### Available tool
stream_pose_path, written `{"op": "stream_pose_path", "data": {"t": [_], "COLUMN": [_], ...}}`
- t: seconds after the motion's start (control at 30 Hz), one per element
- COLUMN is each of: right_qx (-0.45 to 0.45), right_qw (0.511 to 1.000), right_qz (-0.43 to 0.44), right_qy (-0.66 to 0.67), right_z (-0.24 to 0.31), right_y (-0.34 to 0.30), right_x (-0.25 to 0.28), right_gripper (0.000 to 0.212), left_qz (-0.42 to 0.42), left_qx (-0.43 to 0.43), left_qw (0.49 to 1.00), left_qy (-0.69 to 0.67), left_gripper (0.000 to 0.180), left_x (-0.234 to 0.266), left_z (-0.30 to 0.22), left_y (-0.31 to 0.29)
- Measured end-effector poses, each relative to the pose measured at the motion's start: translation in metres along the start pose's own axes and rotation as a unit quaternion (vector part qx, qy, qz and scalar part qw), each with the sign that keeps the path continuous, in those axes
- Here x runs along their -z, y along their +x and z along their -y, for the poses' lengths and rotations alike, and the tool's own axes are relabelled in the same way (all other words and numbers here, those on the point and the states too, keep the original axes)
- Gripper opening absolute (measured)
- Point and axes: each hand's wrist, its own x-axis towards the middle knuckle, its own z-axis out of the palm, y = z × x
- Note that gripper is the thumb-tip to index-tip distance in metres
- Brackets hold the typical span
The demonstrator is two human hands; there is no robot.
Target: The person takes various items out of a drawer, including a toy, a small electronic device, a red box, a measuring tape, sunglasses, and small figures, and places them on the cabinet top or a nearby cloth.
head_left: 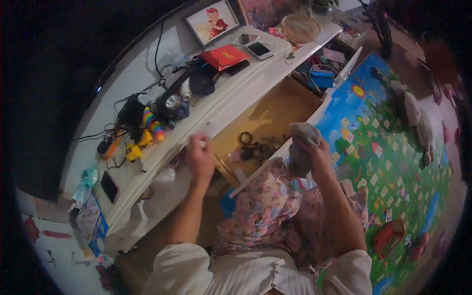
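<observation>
Place: home | white cabinet [236, 94]: framed picture [213, 23] at back edge, drawer [282, 103] of small odds and ends [268, 146] pulled out below front edge | cartoon-printed play mat [366, 164], red basket [388, 238] toward its near edge

A cream top [236, 275] is worn, its front lined with fine vertical pleats and divided by a wavy edge. The upper arms are covered by plain, loose sleeves of similar pale cloth; the left sleeve [179, 265] and right sleeve [348, 271] are ended near the elbow. The legs are clothed in soft, creased pink trousers [260, 206], printed with pale flowers. Left hand [200, 158] and right hand [318, 150] are uncovered.
</observation>
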Motion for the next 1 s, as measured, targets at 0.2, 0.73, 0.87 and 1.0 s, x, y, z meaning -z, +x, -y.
{"op": "stream_pose_path", "data": {"t": [0.2,0.73,0.87,1.0], "right_qx": [-0.01,-0.013,-0.005,0.008], "right_qw": [1.0,1.0,1.0,1.0], "right_qz": [0.002,-0.01,-0.008,0.0], "right_qy": [0.029,-0.007,-0.011,-0.014], "right_z": [-0.002,-0.012,-0.014,-0.014], "right_y": [0.003,0.007,0.008,0.008], "right_x": [0.005,0.008,0.009,0.006], "right_gripper": [0.03,0.041,0.037,0.034], "left_qz": [0.27,0.259,0.432,0.388], "left_qx": [-0.091,-0.123,0.221,0.192], "left_qw": [0.951,0.955,0.867,0.899], "left_qy": [0.117,0.072,-0.111,-0.067], "left_gripper": [0.019,0.018,0.008,0.013], "left_x": [-0.123,-0.119,-0.136,-0.148], "left_z": [0.046,0.056,0.059,0.078], "left_y": [-0.043,-0.03,-0.02,-0.031]}}
